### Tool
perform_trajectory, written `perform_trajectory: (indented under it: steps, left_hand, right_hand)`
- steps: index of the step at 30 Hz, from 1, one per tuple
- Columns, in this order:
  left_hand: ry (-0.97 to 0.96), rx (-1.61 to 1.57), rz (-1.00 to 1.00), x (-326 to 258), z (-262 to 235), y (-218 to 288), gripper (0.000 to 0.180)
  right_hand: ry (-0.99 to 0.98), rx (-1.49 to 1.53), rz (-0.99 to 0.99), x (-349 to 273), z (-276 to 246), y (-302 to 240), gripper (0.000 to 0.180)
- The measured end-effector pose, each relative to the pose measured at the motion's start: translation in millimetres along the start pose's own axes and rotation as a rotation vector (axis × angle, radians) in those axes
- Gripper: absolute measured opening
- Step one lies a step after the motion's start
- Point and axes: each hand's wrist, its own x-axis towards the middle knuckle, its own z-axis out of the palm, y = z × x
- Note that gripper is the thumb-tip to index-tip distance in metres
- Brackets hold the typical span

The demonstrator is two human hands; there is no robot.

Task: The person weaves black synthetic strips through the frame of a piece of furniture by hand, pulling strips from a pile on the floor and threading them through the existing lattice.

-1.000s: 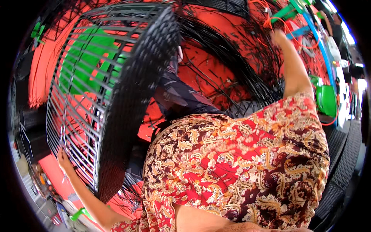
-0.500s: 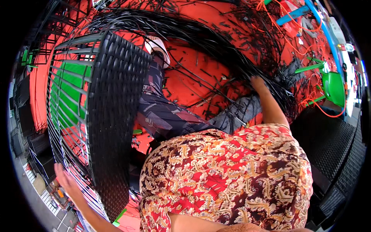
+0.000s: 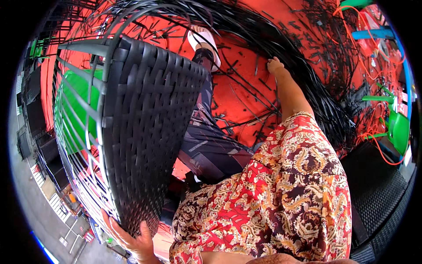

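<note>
A black woven wicker panel (image 3: pixel 145 114) on a frame stands tilted at my left, with loose flat strands fanning out from its left side. My left hand (image 3: pixel 132 240) is at the panel's lower corner, its fingers along the outer strands and its thumb against the woven face. Farther forward, my right hand (image 3: pixel 275 66) is just left of a long bundle of black strips (image 3: pixel 281 42), with the fingers curled. Whatever may be between those fingers is too small to make out. Loose black strands arch from the panel's top over toward the bundle.
Cut black scraps lie scattered over the red floor covering (image 3: pixel 239 94). My sandalled foot (image 3: pixel 204 44) rests beside the panel. At right are a green plastic stool (image 3: pixel 398 130), orange tubing (image 3: pixel 367 61) and dark woven furniture (image 3: pixel 373 185). A green surface (image 3: pixel 79 110) shows behind the strands.
My right hand has moved left, off the strip bundle. My left hand has come from the outer strands round to the panel's lower corner. In view, the panel appears larger and shifted right.
</note>
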Motion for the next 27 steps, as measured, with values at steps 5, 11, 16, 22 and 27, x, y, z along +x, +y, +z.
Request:
perform_trajectory:
  steps: [5,11,16,22,27]
  left_hand:
    - [0.006,-0.005,-0.001,0.9,-17.0,15.9,0.065]
    - [0.002,0.028,0.043,14.2,-21.2,17.8,0.065]
    - [-0.013,-0.011,-0.012,-0.4,-18.3,12.0,0.066]
    - [-0.008,0.012,-0.045,0.1,-27.2,17.4,0.068]
    - [0.032,-0.045,-0.081,-14.0,-24.2,14.3,0.071]
  right_hand:
    - [0.036,0.144,0.073,44.1,37.0,14.4,0.043]
    - [-0.157,0.329,0.181,51.4,28.8,23.8,0.04]
    - [0.135,-0.067,-0.115,79.7,63.1,46.3,0.038]
    - [0.206,0.509,0.384,8.1,6.3,25.8,0.036]
    - [0.193,0.462,0.338,-17.4,-10.6,21.6,0.044]
